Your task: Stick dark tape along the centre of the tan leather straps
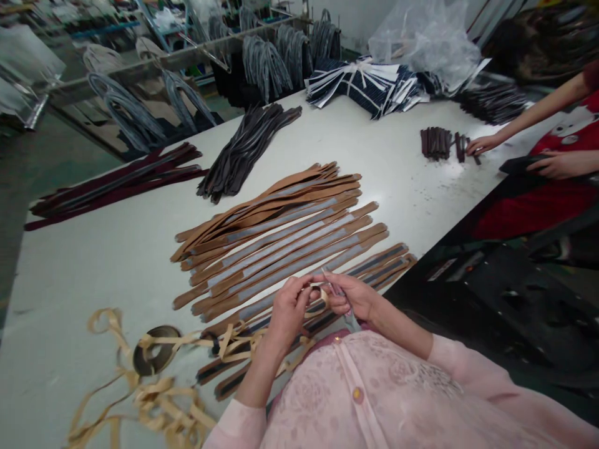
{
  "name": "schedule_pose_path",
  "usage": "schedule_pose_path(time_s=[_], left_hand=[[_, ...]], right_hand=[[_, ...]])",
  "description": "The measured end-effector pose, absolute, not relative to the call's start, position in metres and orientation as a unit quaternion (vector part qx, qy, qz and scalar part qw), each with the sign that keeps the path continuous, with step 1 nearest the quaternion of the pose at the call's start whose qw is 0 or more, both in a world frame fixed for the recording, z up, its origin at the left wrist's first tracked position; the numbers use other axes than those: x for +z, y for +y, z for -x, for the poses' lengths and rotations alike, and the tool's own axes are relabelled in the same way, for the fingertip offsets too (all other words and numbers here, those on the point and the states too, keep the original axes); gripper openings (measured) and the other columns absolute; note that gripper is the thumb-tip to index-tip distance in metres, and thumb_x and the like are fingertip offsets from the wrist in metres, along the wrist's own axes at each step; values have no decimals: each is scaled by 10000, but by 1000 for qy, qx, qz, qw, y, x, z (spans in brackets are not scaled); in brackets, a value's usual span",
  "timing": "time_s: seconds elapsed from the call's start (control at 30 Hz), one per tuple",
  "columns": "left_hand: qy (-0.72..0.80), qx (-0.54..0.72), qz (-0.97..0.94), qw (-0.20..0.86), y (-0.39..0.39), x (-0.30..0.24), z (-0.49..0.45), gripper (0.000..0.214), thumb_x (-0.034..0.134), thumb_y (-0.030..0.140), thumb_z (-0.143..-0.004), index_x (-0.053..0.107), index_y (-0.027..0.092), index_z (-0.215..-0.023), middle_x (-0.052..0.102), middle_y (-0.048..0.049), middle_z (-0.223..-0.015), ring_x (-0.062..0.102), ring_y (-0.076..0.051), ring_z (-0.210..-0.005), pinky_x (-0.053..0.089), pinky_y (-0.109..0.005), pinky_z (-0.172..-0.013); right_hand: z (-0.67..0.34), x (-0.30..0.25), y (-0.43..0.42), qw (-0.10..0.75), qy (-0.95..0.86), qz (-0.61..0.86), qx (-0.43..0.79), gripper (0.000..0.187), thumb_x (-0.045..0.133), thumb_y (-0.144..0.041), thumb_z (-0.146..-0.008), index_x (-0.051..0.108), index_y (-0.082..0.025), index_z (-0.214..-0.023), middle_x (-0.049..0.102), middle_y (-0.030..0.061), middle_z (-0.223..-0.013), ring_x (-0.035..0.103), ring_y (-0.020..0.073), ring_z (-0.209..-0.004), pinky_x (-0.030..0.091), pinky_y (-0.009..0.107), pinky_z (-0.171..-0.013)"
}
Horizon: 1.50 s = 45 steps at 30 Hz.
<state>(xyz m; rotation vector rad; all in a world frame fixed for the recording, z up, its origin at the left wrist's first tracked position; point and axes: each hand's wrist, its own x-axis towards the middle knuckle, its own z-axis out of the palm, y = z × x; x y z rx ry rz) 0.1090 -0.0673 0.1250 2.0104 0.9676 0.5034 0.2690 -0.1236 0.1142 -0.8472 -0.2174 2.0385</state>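
Observation:
Just in front of my body, my left hand is closed in a pinch on a cream tape, which curls in a small loop between my hands. My right hand is wrapped round a slim tool with a pale pointed tip and pinkish body; its exact kind is unclear. The fingertips of both hands nearly meet. Beneath and beyond them lie brown strips with grey backing, spread side by side. Further strips with dark centres are partly hidden by my hands.
Loose cream tape tangles around a dark roll at the left. Dark strips, maroon strips and striped fabric pieces lie farther back on the white table. A co-worker's hand touches short dark pieces.

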Motion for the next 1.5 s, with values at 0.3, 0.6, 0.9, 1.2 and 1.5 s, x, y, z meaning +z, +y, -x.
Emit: schedule_pose_path(time_s=[0.3,0.6,0.9,1.2,1.5], left_hand=[[436,76,-568,694,-56,134,-111,305,544,371,-745,627,133,-918,387,64,-424,334,-60,-392,228,-186,-413],[368,46,-446,814,-72,138,-134,251,618,331,-696,597,139,-856,521,34,-491,436,-69,-432,319,-191,-492],[328,213,-532,751,-73,136,-157,130,574,259,-736,619,142,-701,502,-103,-1194,523,-221,-991,437,-289,-760],[343,197,-586,707,-71,123,-163,148,547,260,-758,646,157,-796,589,-113,-1087,489,-235,-1080,366,-383,-946],[365,172,-604,687,-69,120,-174,152,532,265,-771,649,171,-787,610,-80,-958,513,-215,-1025,373,-342,-919]], right_hand=[[-285,114,-131,519,-213,460,688,345,649,-299,-664,522,-172,-959,495,-61,-577,239,-4,-341,149,148,-317],[-286,104,-129,621,-143,428,641,312,678,-268,-626,476,-193,-851,369,-111,-513,227,1,-328,170,144,-297],[-276,92,-124,634,-118,473,600,335,684,-337,-586,472,-174,-788,441,-87,-457,368,42,-324,214,145,-278],[-337,57,-125,588,-140,624,495,238,551,-316,-697,536,-166,-880,365,-96,-448,257,37,-335,234,165,-330],[-456,-2,-64,169,-432,849,253,220,457,-127,-729,643,-157,-844,647,92,-854,566,187,-849,390,264,-729]])
